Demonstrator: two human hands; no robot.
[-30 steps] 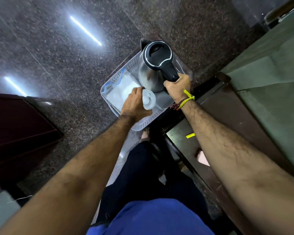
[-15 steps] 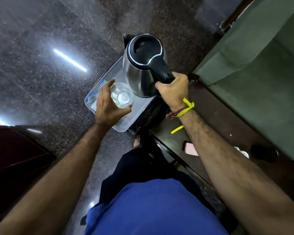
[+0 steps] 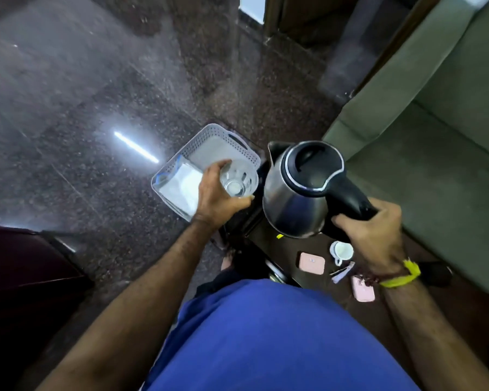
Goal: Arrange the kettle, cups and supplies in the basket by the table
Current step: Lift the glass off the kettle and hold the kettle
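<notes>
Granite floor w/ basket (image 3: 223, 138); left hand (image 3: 218, 194) grips glass (image 3: 239, 179), right hand (image 3: 374, 235) hides kettle (image 3: 299, 193) handle

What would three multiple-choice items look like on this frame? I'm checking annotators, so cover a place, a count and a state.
1. Where is the basket? A on the table; B on the floor; C on the sofa.
2. How many pink boxes lie on the table? A one; B two; C four.
3. What is the state of the kettle? A held by its handle; B lying in the basket; C lid open.

B: it sits on the dark floor beside the table.
B: two pink boxes show.
A: the right hand grips the handle, lid shut.
</notes>
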